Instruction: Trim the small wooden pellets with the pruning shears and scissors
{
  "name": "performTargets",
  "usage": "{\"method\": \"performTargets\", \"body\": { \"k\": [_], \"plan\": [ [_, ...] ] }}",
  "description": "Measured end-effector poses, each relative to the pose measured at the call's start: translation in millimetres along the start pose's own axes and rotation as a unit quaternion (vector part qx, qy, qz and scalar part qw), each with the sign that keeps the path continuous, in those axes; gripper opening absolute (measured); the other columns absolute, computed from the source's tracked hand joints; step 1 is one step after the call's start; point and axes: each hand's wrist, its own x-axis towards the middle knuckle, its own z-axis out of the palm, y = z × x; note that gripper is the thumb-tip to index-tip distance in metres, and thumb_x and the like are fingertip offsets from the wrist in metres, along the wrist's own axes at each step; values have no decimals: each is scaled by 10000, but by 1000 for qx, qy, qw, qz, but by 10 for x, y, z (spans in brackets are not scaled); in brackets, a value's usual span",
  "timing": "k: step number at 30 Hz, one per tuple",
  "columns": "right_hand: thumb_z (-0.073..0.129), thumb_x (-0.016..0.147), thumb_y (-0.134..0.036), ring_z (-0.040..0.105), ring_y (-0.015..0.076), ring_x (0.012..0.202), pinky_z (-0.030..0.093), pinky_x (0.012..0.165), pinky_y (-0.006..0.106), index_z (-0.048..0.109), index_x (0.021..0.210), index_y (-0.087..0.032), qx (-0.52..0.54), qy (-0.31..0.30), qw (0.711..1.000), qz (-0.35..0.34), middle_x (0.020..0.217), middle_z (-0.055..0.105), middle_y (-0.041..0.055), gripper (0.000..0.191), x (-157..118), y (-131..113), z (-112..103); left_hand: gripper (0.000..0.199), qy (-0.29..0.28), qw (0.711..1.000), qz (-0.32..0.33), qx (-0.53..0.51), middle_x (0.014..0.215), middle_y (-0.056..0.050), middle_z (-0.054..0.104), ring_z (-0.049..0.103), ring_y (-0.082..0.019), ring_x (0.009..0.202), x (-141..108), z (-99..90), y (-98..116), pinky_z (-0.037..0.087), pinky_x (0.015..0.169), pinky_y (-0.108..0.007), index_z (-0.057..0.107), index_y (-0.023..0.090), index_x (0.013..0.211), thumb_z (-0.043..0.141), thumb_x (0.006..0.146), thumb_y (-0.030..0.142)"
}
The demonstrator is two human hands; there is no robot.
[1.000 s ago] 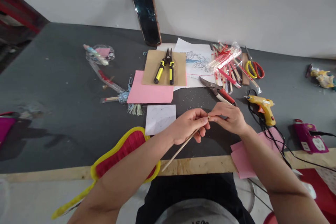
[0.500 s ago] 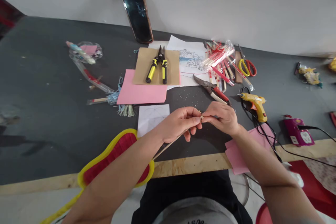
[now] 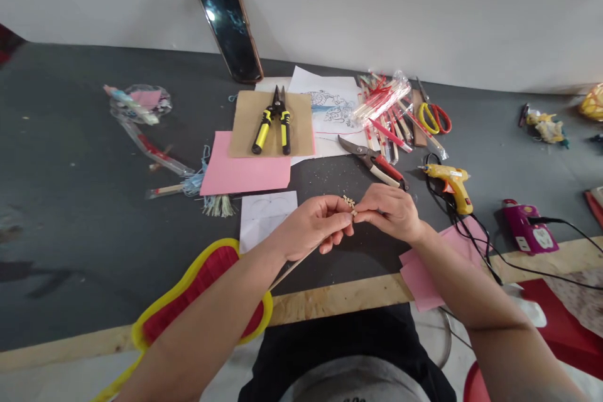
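Observation:
My left hand (image 3: 318,224) is closed around a thin pale stick (image 3: 293,270), which slants down-left from under the palm past my forearm. My right hand (image 3: 392,211) pinches at the stick's upper end, its fingertips almost meeting the left thumb. Several small pale bits (image 3: 348,201) show just beyond the fingertips; whether they lie on the table or are joined to the stick I cannot tell. Pruning shears (image 3: 372,162) with red and white handles lie beyond my right hand. A white paper with a drawn curve (image 3: 267,217) lies beside my left wrist.
Yellow-handled snips (image 3: 274,120) rest on brown card over pink paper. Further right are a pile of wrapped sticks (image 3: 386,110), scissors (image 3: 433,114), a yellow glue gun (image 3: 450,185) with cables and a purple power box (image 3: 530,229). A phone (image 3: 230,28) leans on the wall.
The whole view has shifted slightly, so the table items sit further left. Both hands keep their pinch at the stick's end, and more of the pale bits shows between them.

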Motion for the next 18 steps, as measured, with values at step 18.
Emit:
{"method": "performTargets", "body": {
  "k": [18],
  "plan": [
    [715,927,-282,653,137,660,543,645,271,728,969,-214,19,6,1000,0,734,714,13,80,-20,18,4,273,12,1000,-9,8,653,-7,656,463,-35,408,-12,31,-4,344,344,-147,594,147,740,770,796,348]
  ]
}}
